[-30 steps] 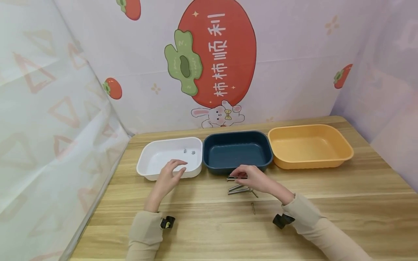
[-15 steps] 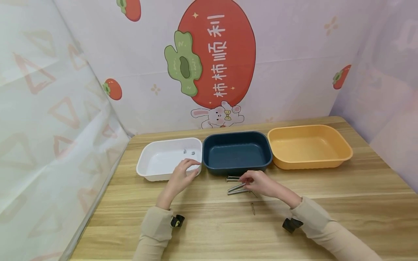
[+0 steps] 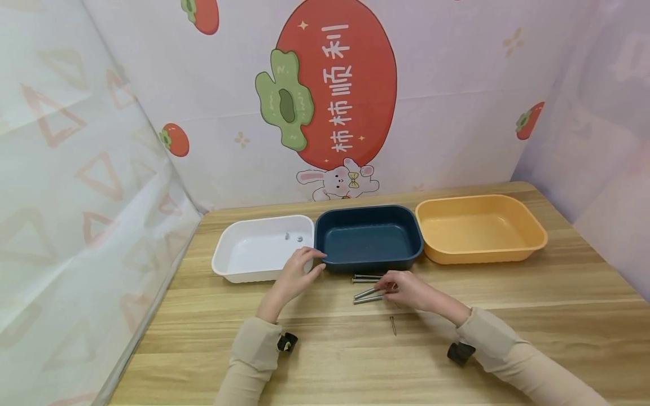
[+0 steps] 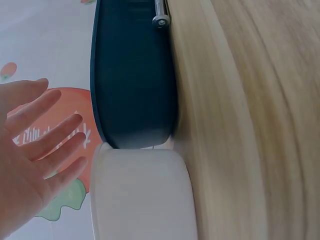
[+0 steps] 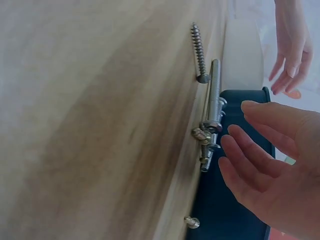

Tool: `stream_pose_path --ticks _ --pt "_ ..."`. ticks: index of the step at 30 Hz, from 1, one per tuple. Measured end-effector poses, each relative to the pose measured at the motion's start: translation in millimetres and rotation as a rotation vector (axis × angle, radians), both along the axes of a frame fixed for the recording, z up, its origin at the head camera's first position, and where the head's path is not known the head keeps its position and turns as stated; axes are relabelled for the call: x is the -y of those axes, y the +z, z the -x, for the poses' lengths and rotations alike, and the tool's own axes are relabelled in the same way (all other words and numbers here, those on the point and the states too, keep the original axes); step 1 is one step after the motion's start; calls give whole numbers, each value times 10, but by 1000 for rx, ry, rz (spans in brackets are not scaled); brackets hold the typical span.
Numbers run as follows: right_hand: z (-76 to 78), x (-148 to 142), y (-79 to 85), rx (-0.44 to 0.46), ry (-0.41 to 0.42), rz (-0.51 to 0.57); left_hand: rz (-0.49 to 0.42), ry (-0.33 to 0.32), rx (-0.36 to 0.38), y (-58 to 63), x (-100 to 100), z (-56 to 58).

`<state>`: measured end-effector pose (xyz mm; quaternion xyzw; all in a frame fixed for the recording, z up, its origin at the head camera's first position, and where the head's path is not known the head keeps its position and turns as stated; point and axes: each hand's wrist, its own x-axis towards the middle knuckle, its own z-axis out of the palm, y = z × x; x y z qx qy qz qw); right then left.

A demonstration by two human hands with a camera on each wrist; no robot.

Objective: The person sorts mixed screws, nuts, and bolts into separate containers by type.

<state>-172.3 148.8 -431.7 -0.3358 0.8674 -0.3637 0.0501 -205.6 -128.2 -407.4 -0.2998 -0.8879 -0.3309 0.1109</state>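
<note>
My right hand (image 3: 408,290) hovers over a small heap of metal bolts (image 3: 367,300) on the table, fingers loosely bent. The right wrist view shows a gap between its thumb and fingers, nothing held, close beside a long bolt (image 5: 215,92) and several smaller pieces. Thin bolts (image 3: 363,279) lie against the blue box's front. A single wood screw (image 3: 393,325) lies nearer me. My left hand (image 3: 294,276), fingers spread and holding nothing, is at the front corner where the white box (image 3: 228,270) meets the dark blue box (image 3: 368,265); I cannot tell whether it touches them.
Inside the white box lie two small metal pieces (image 3: 299,239). To the right of the blue box stands a yellow box (image 3: 482,256). All three stand in a row near the back of the wooden table (image 3: 345,361), before a printed cloth (image 3: 213,163).
My left hand has moved right, from over the white box to its corner by the blue box. The right hand has shifted slightly right and toward me over the bolts.
</note>
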Motion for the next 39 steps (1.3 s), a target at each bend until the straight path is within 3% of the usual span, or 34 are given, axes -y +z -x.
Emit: stream_pose_path --ticks 6,19,28,39 --pt "4 -2 -51 -1 -15 1 16 0 2 -19 -58 7" --pt "44 -11 -102 5 -6 -1 50 -26 120 -69 -130 16" --pt "30 -1 -106 -41 6 -41 52 -57 101 -112 -156 33" --pt "36 13 -132 -92 19 -89 92 -44 116 -131 -206 62"
